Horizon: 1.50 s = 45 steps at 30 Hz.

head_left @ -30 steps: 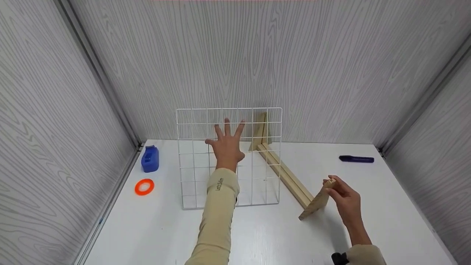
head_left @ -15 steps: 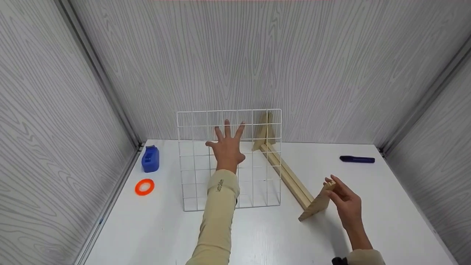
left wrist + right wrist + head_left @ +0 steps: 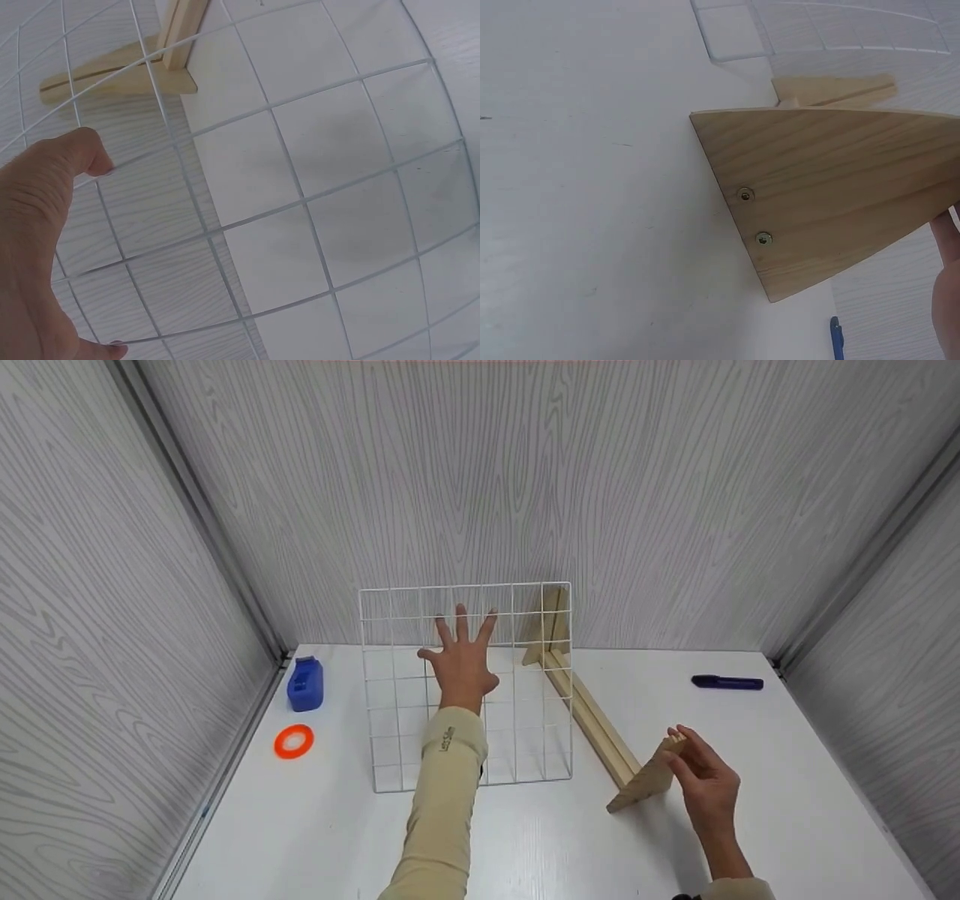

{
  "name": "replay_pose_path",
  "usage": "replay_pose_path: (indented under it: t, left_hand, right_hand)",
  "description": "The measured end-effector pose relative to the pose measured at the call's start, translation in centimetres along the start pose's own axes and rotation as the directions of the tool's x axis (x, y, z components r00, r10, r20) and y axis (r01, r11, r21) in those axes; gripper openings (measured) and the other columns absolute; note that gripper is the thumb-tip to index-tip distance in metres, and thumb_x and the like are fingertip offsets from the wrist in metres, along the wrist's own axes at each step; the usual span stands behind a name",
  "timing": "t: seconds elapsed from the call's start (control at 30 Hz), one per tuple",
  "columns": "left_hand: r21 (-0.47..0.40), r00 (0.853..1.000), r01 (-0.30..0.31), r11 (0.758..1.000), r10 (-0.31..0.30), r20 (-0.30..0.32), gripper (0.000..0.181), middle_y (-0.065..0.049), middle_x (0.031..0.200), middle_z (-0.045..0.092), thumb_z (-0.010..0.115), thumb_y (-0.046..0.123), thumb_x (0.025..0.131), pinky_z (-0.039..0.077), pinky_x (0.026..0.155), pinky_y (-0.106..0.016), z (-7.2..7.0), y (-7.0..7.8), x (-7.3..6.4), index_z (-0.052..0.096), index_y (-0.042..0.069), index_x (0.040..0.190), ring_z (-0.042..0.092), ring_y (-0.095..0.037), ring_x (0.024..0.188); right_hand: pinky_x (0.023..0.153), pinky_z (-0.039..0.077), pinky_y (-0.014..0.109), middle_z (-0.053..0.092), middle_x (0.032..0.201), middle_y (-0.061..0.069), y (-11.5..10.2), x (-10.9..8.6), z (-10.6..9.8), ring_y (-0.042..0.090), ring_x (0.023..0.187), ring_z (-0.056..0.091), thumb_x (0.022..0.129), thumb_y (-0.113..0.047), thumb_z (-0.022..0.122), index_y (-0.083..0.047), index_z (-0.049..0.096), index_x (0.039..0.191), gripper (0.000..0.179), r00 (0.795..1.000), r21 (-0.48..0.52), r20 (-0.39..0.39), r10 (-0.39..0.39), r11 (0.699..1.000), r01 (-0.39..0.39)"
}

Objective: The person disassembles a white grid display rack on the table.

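A white wire grid panel [image 3: 513, 705] stands upright on the table in the head view. My left hand [image 3: 460, 669] lies against it with fingers spread and straight. In the left wrist view, the thumb [image 3: 88, 150] touches a wire. To the right stands a wooden stand [image 3: 589, 716], a grooved bar between two tapered end pieces. My right hand [image 3: 706, 787] pinches the top of the near end piece [image 3: 646, 777] between thumb and fingers. Two screws show on that piece [image 3: 817, 180] in the right wrist view. The far end piece [image 3: 551, 622] is partly behind the grid.
A blue tape dispenser [image 3: 305, 684] and an orange tape ring [image 3: 293, 742] are at the table's left side. A dark blue marker-like item [image 3: 727, 682] lies at the right. Patterned grey panels [image 3: 450, 472] wall the white table [image 3: 540, 847] at the back and sides.
The wooden stand's far end has swung a little to the right, with the right hand still pinching the near piece. The grid's upper left corner has dipped slightly. The left hand is almost unmoved.
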State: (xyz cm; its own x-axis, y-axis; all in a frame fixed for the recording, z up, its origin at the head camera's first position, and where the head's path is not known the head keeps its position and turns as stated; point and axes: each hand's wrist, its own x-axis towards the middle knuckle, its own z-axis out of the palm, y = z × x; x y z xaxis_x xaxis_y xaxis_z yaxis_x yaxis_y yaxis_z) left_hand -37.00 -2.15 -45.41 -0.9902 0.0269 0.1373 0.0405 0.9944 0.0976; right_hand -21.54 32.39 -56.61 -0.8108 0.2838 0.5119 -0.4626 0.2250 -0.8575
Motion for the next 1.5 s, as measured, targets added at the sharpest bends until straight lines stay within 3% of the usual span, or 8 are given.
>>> replay_pose_path:
  t: [0.27, 0.5, 0.63, 0.93, 1.17, 1.27, 1.43, 1.5]
  left_hand:
    - [0.001, 0.999, -0.027, 1.0, 0.027, -0.033, 0.116, -0.009, 0.173, -0.002, 0.082, 0.05, 0.078, 0.036, 0.101, -0.08, 0.4, -0.3, 0.1, 0.002, 0.047, 0.161, 0.006, -0.047, 0.156]
    - [0.02, 0.998, -0.042, 0.999, 0.043, -0.046, 0.118, -0.009, 0.173, -0.002, 0.085, 0.045, 0.076, 0.036, 0.1, -0.081, 0.7, -0.5, 0.2, 0.002, 0.048, 0.161, 0.006, -0.046, 0.157]
    - [0.025, 0.998, -0.049, 0.998, 0.05, -0.026, 0.119, -0.008, 0.173, -0.003, 0.085, 0.043, 0.076, 0.038, 0.099, -0.08, 0.7, -0.2, 0.2, 0.001, 0.048, 0.161, 0.005, -0.046, 0.157]
    - [0.029, 0.998, -0.047, 0.998, 0.046, 0.034, 0.121, -0.01, 0.173, 0.001, 0.086, 0.044, 0.075, 0.039, 0.098, -0.08, 1.1, 0.1, 0.1, 0.0, 0.048, 0.161, 0.01, -0.047, 0.156]
    - [0.005, 0.996, -0.043, 0.999, 0.042, 0.076, 0.12, -0.011, 0.173, 0.0, 0.085, 0.044, 0.077, 0.038, 0.098, -0.081, 1.3, 0.0, 0.1, -0.001, 0.048, 0.161, 0.009, -0.048, 0.156]
    - [-0.021, 0.994, -0.036, 0.999, 0.038, 0.1, 0.115, -0.01, 0.173, 0.001, 0.083, 0.043, 0.08, 0.037, 0.098, -0.081, 1.6, 0.0, 0.0, 0.002, 0.047, 0.161, 0.009, -0.048, 0.156]
    - [-0.046, 0.991, -0.027, 0.999, 0.033, 0.127, 0.109, -0.009, 0.173, 0.003, 0.081, 0.04, 0.082, 0.036, 0.1, -0.082, 1.9, -0.1, 0.1, 0.008, 0.045, 0.162, 0.008, -0.047, 0.156]
    - [-0.052, 0.991, -0.031, 0.998, 0.037, 0.128, 0.107, -0.01, 0.173, 0.005, 0.081, 0.038, 0.082, 0.035, 0.1, -0.082, 2.0, -0.2, 0.1, 0.009, 0.045, 0.162, 0.008, -0.047, 0.156]
  right_hand:
    - [0.086, 0.056, 0.014, 0.075, 0.122, -0.006, -0.2, -0.3, 0.1, 0.0, 0.105, 0.071, 0.085, 0.013, 0.072, 0.006, 0.063, 0.132, 0.048, 0.999, -0.069, -0.005, -0.044, 0.997, 0.044]
    - [0.086, 0.057, 0.014, 0.076, 0.117, -0.01, -2.2, -0.4, 0.5, 0.001, 0.1, 0.072, 0.085, 0.015, 0.071, 0.009, 0.062, 0.13, 0.047, 0.999, -0.061, -0.006, -0.044, 0.997, 0.043]
    - [0.086, 0.056, 0.013, 0.075, 0.117, -0.013, -2.6, -0.5, 0.6, 0.0, 0.1, 0.072, 0.085, 0.014, 0.072, 0.008, 0.063, 0.13, 0.047, 0.998, -0.091, -0.018, -0.057, 0.994, 0.055]
    - [0.083, 0.056, 0.011, 0.076, 0.118, -0.006, 0.1, -0.9, 0.0, -0.003, 0.098, 0.071, 0.081, 0.017, 0.074, 0.006, 0.066, 0.127, 0.048, 0.989, -0.172, -0.085, -0.118, 0.98, 0.102]
    - [0.081, 0.057, 0.013, 0.074, 0.117, -0.014, -1.2, -1.2, 0.5, -0.004, 0.097, 0.072, 0.08, 0.016, 0.075, 0.004, 0.068, 0.126, 0.048, 0.986, -0.171, -0.112, -0.125, 0.98, 0.105]
    - [0.082, 0.057, 0.013, 0.076, 0.117, -0.006, -1.9, -1.4, 0.8, -0.005, 0.097, 0.071, 0.08, 0.016, 0.075, 0.005, 0.068, 0.125, 0.047, 0.983, -0.188, -0.125, -0.134, 0.976, 0.11]
    - [0.081, 0.057, 0.012, 0.075, 0.117, 0.017, -0.9, -1.2, 0.7, -0.005, 0.095, 0.072, 0.078, 0.016, 0.077, 0.003, 0.07, 0.123, 0.047, 0.98, -0.202, -0.15, -0.132, 0.974, 0.1]
    - [0.08, 0.057, 0.013, 0.074, 0.117, 0.02, -0.4, -1.2, 0.7, -0.004, 0.095, 0.073, 0.078, 0.016, 0.077, 0.002, 0.071, 0.123, 0.048, 0.979, -0.206, -0.163, -0.124, 0.974, 0.09]
